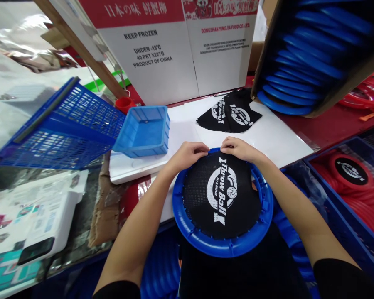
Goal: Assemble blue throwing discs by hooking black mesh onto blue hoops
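Note:
A blue plastic ring [187, 226] lies in front of my body, close to the table's near edge. Across it sits a black mesh disc [199, 195] printed with "Throw Ball" in white. At the right side, a gap shows between the mesh and the ring. My left hand [193, 153] is closed at the far rim, its fingertips pinching the mesh edge against the ring. Just to its right, my right hand [237, 148] pinches the same edge, fingers bent. Further back on the white board [187, 128] lie black printed mesh pieces [237, 114], overlapping.
A blue tray [146, 135] stands left of the mesh pieces, beside a blue basket [62, 128] and a red cup [124, 104]. White cartons [174, 79] rise behind. A box of blue rings [302, 62] leans at right, above a crate of red rings [358, 191].

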Motion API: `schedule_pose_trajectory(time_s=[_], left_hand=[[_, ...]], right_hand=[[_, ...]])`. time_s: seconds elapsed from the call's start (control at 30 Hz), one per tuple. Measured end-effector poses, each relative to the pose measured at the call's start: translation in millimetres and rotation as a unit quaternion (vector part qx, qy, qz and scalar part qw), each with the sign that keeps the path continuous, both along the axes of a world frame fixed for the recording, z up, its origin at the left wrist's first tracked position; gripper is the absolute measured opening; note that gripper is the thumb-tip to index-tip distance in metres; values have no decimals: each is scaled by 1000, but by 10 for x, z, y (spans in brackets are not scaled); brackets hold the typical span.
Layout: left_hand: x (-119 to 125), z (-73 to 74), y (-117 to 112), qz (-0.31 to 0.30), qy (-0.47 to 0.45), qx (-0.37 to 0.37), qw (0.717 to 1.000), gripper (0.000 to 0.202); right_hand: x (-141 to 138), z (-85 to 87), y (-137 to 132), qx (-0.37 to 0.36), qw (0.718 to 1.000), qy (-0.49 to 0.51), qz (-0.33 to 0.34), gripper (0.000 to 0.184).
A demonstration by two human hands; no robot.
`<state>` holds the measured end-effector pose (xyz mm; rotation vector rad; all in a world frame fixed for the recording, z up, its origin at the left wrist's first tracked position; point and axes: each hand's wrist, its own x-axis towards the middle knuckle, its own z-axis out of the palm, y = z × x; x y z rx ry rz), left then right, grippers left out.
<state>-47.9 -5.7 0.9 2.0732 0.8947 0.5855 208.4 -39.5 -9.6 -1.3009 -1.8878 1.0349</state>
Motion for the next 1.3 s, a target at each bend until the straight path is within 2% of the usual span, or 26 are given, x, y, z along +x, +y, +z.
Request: schedule_pose_trajectory(time_s=[0.2, 0.33, 0.43, 0.63, 0.87, 1.07, 1.23, 1.3], left_hand=[[-50, 31, 26, -13, 3, -60, 998, 17], [-58, 31, 27, -20, 10, -60, 998, 18], [-35, 12, 13, -20, 18, -17, 1000, 20], [-12, 26, -23, -49, 67, 115, 990, 25], [12, 78, -97, -96, 77, 162, 979, 29], [200, 36, -240, -10, 43, 141, 989, 21], [248, -13, -267, 45, -12, 107, 993, 17], [251, -29, -266, 63, -23, 100, 993, 16]], right_hand=[[-3, -14, -18, 4, 1000, 9, 3, 13], [-8, -21, -14, 10, 1000, 5, 1, 11], [-12, -18, -15, 12, 1000, -7, -1, 11], [-25, -5, -36, 25, 999, -28, -15, 10], [-44, -24, -47, 48, 998, -44, -18, 9], [-62, 7, -39, 28, 998, -46, -20, 13], [-146, 148, -15, 28, 995, -73, 56, 11], [-204, 164, -3, 30, 994, -91, 55, 7]])
